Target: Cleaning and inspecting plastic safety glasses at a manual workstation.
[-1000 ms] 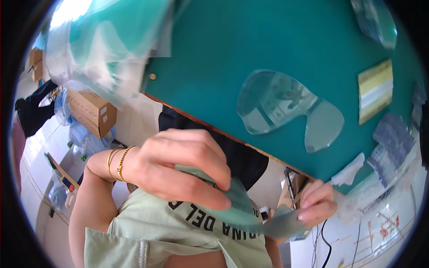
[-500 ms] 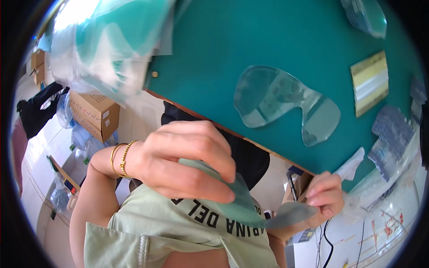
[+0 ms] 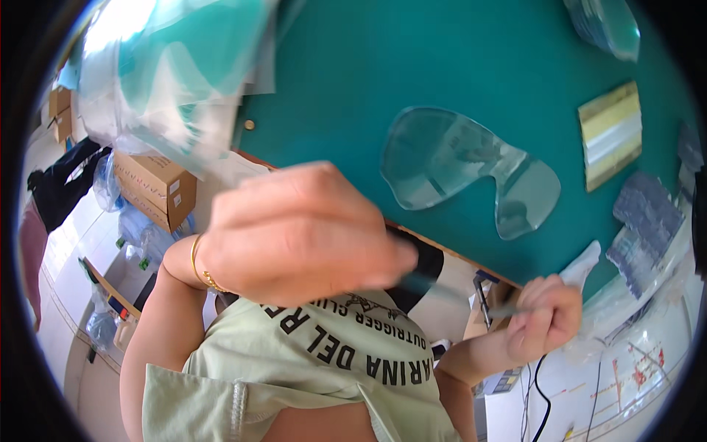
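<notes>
A see-through goggle lens (image 3: pixel 442 289) stretches between my two hands, turned nearly edge-on and blurred. My left hand (image 3: pixel 302 232), with gold bracelets at its wrist, is closed on one end of it; motion smears the fingers. Closed fingers of my right hand (image 3: pixel 546 318) grip the other end. A white cloth (image 3: pixel 583 267) sticks up just behind the right hand; whether they touch I cannot tell. Farther off, another clear lens (image 3: pixel 434 166), with a nose notch, lies flat on the green tabletop (image 3: pixel 353 66).
Clear plastic bags (image 3: pixel 169 81) lie at the far left of the table. A yellow and white block (image 3: pixel 610 136) and grey-blue packs (image 3: pixel 644 221) sit at the right. Another wrapped pack (image 3: pixel 607 26) is at the far right. A cardboard box (image 3: pixel 158 188) stands on the floor, left.
Both hands have risen toward the table edge, the left also shifting rightward. The held lens has tilted from showing its face to nearly edge-on. The lens on the table stays put.
</notes>
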Available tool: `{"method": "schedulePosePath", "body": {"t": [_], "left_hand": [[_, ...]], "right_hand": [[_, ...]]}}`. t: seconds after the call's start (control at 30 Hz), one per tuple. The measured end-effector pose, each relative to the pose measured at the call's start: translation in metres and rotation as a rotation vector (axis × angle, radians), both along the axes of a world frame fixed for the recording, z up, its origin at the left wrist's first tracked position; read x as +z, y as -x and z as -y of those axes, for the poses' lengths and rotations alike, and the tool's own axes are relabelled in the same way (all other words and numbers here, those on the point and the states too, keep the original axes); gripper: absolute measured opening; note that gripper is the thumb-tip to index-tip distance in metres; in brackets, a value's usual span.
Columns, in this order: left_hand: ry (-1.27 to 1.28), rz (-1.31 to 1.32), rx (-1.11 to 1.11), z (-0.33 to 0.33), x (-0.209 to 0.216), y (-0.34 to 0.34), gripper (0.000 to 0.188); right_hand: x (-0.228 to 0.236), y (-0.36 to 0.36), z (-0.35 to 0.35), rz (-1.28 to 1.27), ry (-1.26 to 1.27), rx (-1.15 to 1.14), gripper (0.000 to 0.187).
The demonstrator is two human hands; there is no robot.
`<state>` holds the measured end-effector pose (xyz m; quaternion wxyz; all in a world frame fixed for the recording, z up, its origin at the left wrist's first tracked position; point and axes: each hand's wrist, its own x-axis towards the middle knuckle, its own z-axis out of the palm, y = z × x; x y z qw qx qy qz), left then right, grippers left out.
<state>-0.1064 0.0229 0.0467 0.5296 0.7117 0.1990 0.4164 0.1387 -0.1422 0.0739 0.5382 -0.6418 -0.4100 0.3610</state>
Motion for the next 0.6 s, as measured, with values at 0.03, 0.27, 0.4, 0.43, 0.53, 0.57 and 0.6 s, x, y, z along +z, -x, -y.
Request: {"method": "schedulePosePath", "body": {"t": [0.03, 0.27, 0.4, 0.43, 0.53, 0.57, 0.6], "left_hand": [[0.005, 0.009, -0.010, -0.003, 0.007, -0.003, 0.020], [0.277, -0.392, 0.153, -0.008, 0.015, -0.025, 0.045], [0.330, -0.464, 0.230, -0.004, 0.014, -0.027, 0.045], [0.307, -0.469, 0.239, -0.004, 0.013, -0.027, 0.045], [0.317, -0.478, 0.232, -0.005, 0.014, -0.030, 0.046], [0.318, -0.479, 0.231, -0.005, 0.014, -0.031, 0.046], [0.327, -0.480, 0.238, -0.005, 0.014, -0.031, 0.046]], "right_hand": [[0.000, 0.002, -0.005, 0.018, 0.043, -0.086, 0.016], [0.003, 0.003, -0.048, -0.012, 0.353, -0.260, 0.010], [-0.004, 0.005, -0.052, 0.082, 0.373, -0.232, 0.015], [-0.003, 0.005, -0.054, 0.083, 0.386, -0.243, 0.016], [-0.005, 0.002, -0.054, 0.086, 0.399, -0.247, 0.017], [-0.005, 0.001, -0.054, 0.089, 0.399, -0.240, 0.018], [-0.005, 0.001, -0.055, 0.089, 0.399, -0.242, 0.018]]}}
